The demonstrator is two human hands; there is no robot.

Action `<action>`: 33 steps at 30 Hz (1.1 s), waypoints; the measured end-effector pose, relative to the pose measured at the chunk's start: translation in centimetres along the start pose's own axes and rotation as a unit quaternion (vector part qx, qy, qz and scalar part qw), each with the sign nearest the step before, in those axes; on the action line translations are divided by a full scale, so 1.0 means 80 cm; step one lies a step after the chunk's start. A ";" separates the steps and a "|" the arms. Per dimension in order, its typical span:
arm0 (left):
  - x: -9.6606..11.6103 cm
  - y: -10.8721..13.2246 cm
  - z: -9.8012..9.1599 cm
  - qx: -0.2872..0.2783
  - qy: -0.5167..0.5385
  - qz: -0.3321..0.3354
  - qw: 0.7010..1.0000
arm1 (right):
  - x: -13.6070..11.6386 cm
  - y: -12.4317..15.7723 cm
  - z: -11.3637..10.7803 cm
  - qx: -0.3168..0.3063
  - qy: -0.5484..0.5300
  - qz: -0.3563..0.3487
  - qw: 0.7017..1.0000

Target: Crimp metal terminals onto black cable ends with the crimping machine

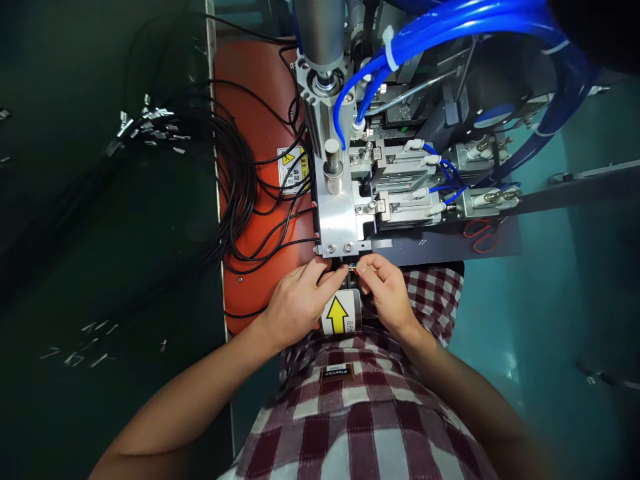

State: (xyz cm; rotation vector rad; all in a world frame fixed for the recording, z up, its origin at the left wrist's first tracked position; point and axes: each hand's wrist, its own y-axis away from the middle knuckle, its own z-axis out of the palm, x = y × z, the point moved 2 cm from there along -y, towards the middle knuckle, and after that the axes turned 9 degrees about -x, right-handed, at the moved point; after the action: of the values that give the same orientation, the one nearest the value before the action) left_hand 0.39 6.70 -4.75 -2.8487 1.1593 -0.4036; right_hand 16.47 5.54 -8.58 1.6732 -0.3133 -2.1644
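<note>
Both hands meet at the front end of a metal pneumatic machine [340,213]. My left hand [297,303] is closed, thumb and forefinger stretched to a small silvery piece with thin coloured wires [353,269]. From the other side my right hand [387,290] pinches the same wire end between thumb and fingertips. The piece is too small to make out fully, and the fingers hide part of it. Just below the fingertips is a white label with a yellow arrow [337,315]. A black cable [247,315] runs to my left hand's side.
A bundle of black cables [240,193] curves over the orange base plate [260,100], its silvery connector ends [150,120] on the dark table [125,267]. Several loose metal pieces [75,359] lie there too. Red-handled scissors [481,235] rest on the grey plate [415,248]. Blue air hoses [465,27] arch above.
</note>
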 end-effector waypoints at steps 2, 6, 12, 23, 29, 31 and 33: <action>0.000 0.000 0.000 -0.001 0.002 0.000 1.000 | -0.001 0.001 0.000 -0.001 0.000 0.001 1.000; -0.001 0.001 0.000 0.003 0.006 -0.001 1.000 | -0.003 0.001 0.001 0.000 0.003 0.002 1.000; -0.001 0.001 0.001 -0.003 -0.005 -0.005 1.000 | -0.002 0.001 0.001 0.001 0.011 0.002 1.000; -0.001 0.002 0.001 -0.002 0.004 -0.005 1.000 | -0.002 0.001 0.001 0.007 0.030 -0.003 1.000; 0.000 0.001 0.000 -0.003 0.014 0.009 1.000 | 0.001 0.003 0.003 0.033 0.080 -0.040 0.995; 0.000 0.001 0.002 -0.005 0.016 0.006 1.000 | 0.004 0.004 0.003 0.036 0.100 -0.049 0.993; 0.000 0.001 0.002 -0.004 0.012 0.005 1.000 | 0.006 0.004 0.003 0.041 0.120 -0.058 0.990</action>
State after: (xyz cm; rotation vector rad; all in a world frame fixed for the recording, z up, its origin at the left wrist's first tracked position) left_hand 0.34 6.64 -4.95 -2.8515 1.1798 -0.4362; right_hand 16.22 5.01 -8.82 2.0200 -0.2445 -2.0254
